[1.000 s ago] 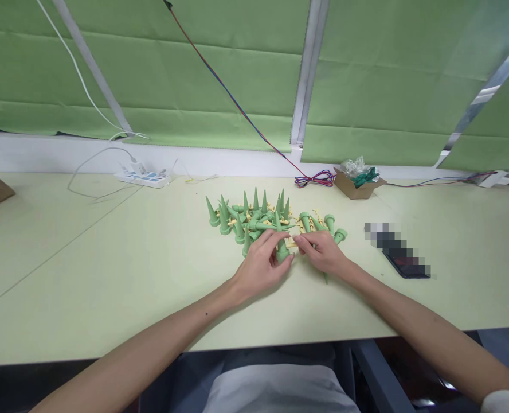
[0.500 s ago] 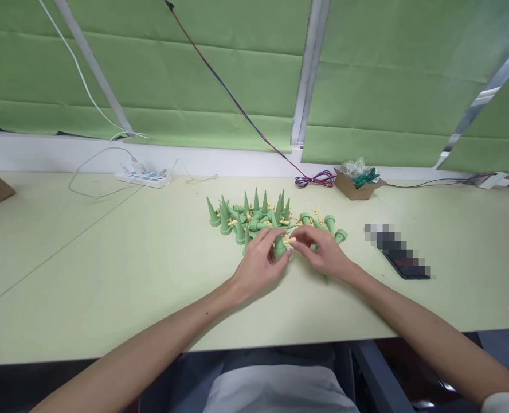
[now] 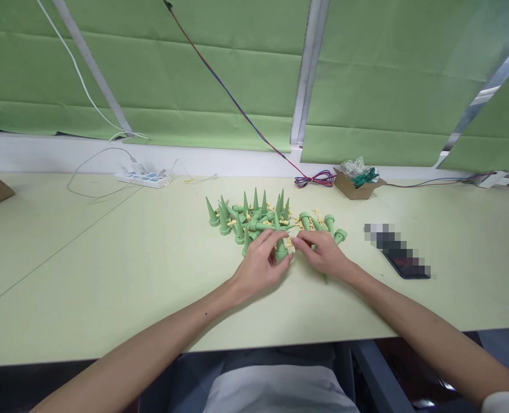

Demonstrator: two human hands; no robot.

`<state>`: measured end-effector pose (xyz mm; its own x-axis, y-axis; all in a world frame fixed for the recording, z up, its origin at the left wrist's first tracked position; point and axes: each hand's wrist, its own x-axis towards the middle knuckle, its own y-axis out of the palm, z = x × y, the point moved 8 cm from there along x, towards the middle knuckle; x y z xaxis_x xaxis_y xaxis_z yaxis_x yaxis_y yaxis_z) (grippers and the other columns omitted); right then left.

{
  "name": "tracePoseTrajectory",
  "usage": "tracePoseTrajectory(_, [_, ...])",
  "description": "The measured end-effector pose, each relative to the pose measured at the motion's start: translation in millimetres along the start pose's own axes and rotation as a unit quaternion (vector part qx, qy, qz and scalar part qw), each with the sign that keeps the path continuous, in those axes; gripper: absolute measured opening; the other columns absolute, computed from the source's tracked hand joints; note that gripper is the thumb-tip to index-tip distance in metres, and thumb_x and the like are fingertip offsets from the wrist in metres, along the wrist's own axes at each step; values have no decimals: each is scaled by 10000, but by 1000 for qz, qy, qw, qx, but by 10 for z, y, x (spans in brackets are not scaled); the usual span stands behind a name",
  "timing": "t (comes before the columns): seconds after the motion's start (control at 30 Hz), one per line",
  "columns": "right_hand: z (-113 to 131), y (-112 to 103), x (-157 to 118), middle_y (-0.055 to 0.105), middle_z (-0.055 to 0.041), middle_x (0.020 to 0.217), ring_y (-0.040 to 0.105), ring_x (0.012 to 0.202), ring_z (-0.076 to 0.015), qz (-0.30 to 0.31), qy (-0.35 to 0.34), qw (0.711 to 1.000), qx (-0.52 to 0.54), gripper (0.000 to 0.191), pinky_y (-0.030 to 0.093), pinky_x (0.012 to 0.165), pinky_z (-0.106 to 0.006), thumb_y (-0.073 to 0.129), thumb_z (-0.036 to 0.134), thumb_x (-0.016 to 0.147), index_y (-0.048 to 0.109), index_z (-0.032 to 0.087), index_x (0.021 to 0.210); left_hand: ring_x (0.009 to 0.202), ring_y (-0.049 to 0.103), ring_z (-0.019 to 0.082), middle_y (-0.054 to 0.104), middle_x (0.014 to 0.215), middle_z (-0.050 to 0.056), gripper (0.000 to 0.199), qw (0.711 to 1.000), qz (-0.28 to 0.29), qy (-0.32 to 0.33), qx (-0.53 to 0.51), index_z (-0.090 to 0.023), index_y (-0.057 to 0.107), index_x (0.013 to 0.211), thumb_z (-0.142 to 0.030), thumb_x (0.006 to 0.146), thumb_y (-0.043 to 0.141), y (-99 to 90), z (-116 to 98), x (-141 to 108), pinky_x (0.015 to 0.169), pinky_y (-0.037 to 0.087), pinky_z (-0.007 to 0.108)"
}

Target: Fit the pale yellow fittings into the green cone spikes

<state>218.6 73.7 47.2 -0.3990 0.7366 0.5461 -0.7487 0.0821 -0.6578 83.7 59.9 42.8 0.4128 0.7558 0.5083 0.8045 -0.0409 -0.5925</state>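
Note:
My left hand (image 3: pixel 263 265) is closed around a green cone-shaped piece (image 3: pixel 281 250), which stands with its point up. Beside it, my right hand (image 3: pixel 323 252) pinches a small pale yellow piece (image 3: pixel 289 242) at the cone's right side. Just behind my hands lies a pile of green cones (image 3: pixel 239 230) with small yellow parts among them, some upright and some on their sides. More green cones (image 3: pixel 329 222) and yellow bits lie behind my right hand.
A dark phone (image 3: pixel 404 261), partly pixelated, lies on the table (image 3: pixel 108 287) at the right. Farther back are a small cardboard box (image 3: pixel 354 188) with plastic and green material, a coiled cable (image 3: pixel 315 179) and a white power strip (image 3: pixel 147 179).
The fingers of my right hand have shifted slightly, and the yellow piece has turned from lying crosswise beside the cone. My left hand keeps its hold on the green cone.

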Motion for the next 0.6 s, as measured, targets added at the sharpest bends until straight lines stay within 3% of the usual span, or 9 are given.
tracePoseTrajectory(0.23, [-60,21,3,493,23,518,458,498,-118,5,25,1000,9,504,360,545,-271,376,448,1040,490,198,618,641,543,95,597,1044,51,332,1000,0,0,3,-204,573,1220,-257,894,611,4,2,0,601,525,257])
tracePoseTrajectory(0.43, [-4,-16,-10,617,2,678,520,550,-131,-3,23,998,51,209,435,546,-262,555,395,973,630,204,1013,638,531,93,601,1027,43,281,1000,-20,-3,19,-209,585,1183,-245,904,595,-34,7,15,593,507,247])
tracePoseTrajectory(0.6, [64,-1,-17,660,-32,776,566,620,-142,4,-13,999,47,157,456,573,-265,537,335,983,615,201,1011,648,531,100,604,1029,46,276,1000,-21,-1,18,-209,585,1177,-238,902,590,-33,7,14,590,502,248])
